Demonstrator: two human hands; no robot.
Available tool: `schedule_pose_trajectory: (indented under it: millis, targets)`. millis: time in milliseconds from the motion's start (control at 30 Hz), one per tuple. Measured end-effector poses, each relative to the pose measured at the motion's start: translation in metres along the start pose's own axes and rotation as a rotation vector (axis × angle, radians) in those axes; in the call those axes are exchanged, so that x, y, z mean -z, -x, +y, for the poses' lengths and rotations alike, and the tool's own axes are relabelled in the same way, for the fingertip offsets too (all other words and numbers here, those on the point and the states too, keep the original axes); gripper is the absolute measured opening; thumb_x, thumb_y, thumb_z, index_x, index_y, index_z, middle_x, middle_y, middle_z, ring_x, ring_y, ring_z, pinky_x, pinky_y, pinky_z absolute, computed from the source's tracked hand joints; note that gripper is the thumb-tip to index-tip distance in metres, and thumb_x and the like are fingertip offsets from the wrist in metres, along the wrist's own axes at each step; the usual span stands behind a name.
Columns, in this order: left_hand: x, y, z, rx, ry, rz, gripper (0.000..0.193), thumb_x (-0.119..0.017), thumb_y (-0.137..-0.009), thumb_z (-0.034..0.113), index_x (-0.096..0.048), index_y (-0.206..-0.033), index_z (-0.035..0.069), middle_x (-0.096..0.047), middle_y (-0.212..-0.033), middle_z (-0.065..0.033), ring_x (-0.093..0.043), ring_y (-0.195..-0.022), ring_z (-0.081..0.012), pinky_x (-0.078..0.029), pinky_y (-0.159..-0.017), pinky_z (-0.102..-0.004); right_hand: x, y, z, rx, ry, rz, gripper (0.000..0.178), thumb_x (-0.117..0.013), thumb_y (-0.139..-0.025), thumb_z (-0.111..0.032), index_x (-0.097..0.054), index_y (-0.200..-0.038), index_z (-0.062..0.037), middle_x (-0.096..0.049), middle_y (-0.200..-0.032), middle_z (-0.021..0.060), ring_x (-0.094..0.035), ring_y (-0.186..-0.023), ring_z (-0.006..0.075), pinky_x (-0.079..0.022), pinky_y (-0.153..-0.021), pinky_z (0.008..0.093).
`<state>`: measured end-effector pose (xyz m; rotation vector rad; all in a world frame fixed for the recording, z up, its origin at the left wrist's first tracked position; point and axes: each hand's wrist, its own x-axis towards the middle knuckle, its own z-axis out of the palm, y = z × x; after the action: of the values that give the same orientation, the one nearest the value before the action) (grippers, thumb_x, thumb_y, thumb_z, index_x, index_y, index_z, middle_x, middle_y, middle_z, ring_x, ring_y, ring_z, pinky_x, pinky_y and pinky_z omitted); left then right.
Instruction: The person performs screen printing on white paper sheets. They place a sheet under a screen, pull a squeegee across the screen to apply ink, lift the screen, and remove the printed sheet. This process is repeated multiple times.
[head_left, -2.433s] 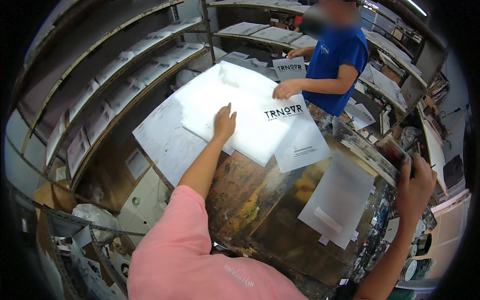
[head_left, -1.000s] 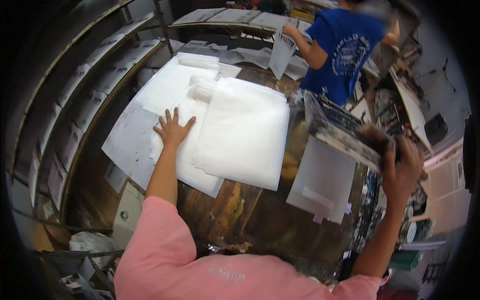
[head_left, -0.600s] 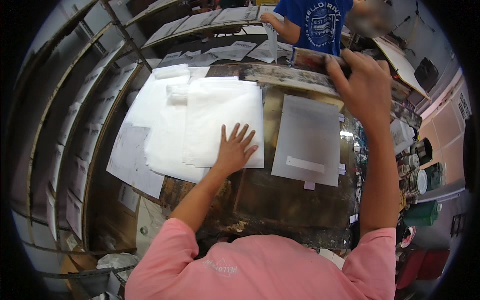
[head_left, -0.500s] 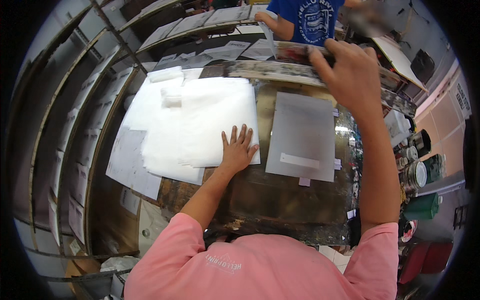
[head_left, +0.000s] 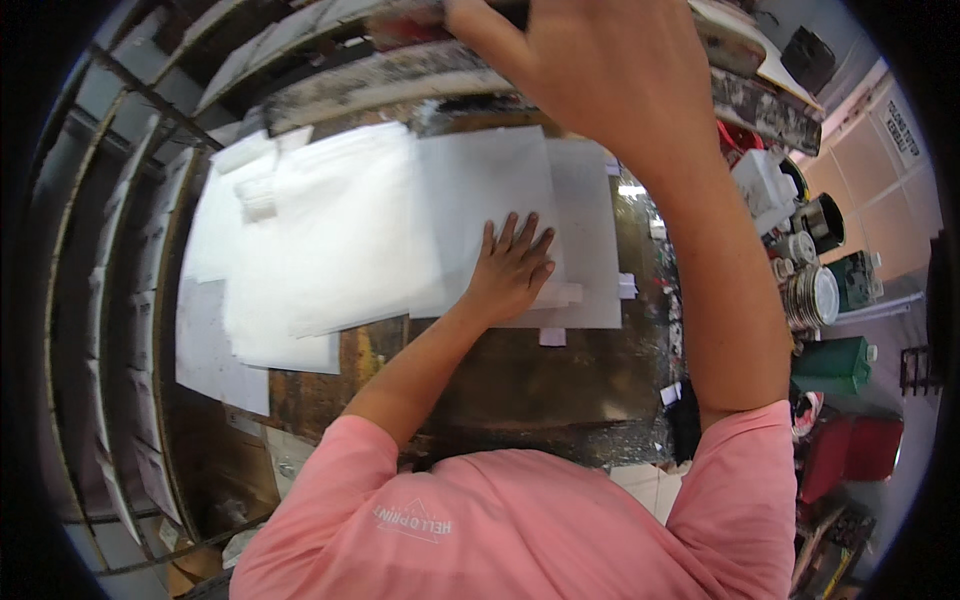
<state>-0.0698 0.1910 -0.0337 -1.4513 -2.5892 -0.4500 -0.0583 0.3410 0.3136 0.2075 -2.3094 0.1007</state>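
Here, just above the centre of the frame, a translucent sheet [head_left: 468, 190] lies flat, partly overlapping a grey sheet [head_left: 592, 230]. The left hand [head_left: 512, 268] rests palm down on it, fingers splayed and clutching nothing, presumably to keep it smooth and steady. Small pale tabs [head_left: 627, 287] at the grey sheet's edges look set to mark its position. The translucent sheet's long axis runs up and down the frame, its top leaning slightly left. To its left, a white stack [head_left: 350, 220] spreads across the stained table [head_left: 600, 390]. At top centre looms the right hand [head_left: 610, 85], near a paint-smeared bar [head_left: 400, 85]; its fingertips are mostly cut off, so I can't tell whether it grips anything
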Motion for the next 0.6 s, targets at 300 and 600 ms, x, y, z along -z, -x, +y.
schedule_pose_trajectory:
  millis: [300, 600]
  targets:
    - [-0.030, -0.038, 0.064, -0.064, 0.086, -0.006, 0.065, -0.052, -0.110, 0.049, -0.051, -0.163, 0.011, -0.036, -0.175, -0.0194, -0.029, -0.161, -0.0478, -0.014, -0.129, -0.0725, 0.017, -0.006, -0.003, 0.002, -0.015, 0.090, 0.072, -0.059, -0.107, -0.051, -0.050, -0.048, -0.0110, -0.047, -0.045, 0.0028, -0.043, -0.043, 0.0195, -0.057, -0.073, 0.0443]
    - [0.028, 0.031, 0.078, -0.049, 0.154, -0.083, 0.087, -0.059, -0.098, 0.074, -0.053, -0.162, 0.015, -0.033, -0.176, -0.0192, -0.023, -0.163, -0.0489, -0.006, -0.130, -0.0747, 0.027, -0.021, -0.022, -0.263, 0.173, -0.301, 0.075, -0.060, -0.107, -0.053, -0.044, -0.045, -0.0140, -0.039, -0.043, -0.0004, -0.044, -0.043, 0.0146, -0.058, -0.074, 0.0416]
